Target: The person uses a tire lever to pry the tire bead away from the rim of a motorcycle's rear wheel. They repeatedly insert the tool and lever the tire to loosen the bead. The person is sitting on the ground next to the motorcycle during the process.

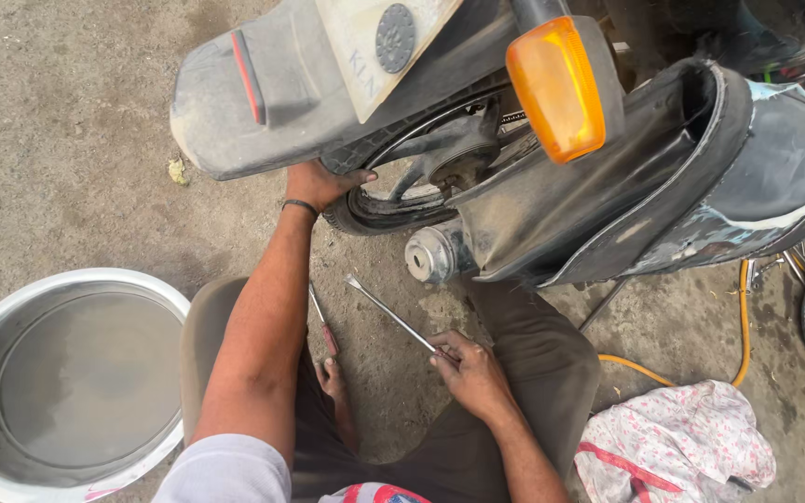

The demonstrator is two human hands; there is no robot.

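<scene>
**Two hands at the rear wheel of a motorcycle**

Nearest to us, our right hand (470, 371) is curled shut around the handle end of a long, thin steel tyre lever (391, 317), whose flat tip points toward ten o'clock, just above the concrete ground (67, 140). Beside it, at about nine o'clock from that hand, a second slim tool with a red grip (322, 321) lies on the ground between our knees; no hand touches it. That makes two tools.

Farther out, at twelve o'clock, our left hand (321, 183) is pressed against the black rubber rear tyre (365, 210), fingers folded over its edge below the dusty grey mudguard (263, 88). A thin black band circles that wrist.

At eight o'clock sits one wide, round metal basin holding water (67, 373). At four o'clock lies one crumpled white cloth with pink flowers (677, 438), and behind it a yellow hose (743, 317) curls over the ground. Overhanging the wheel at one o'clock are one orange turn-signal lamp (556, 88) and a worn black side bag (701, 168), which hide much of the rim.
</scene>
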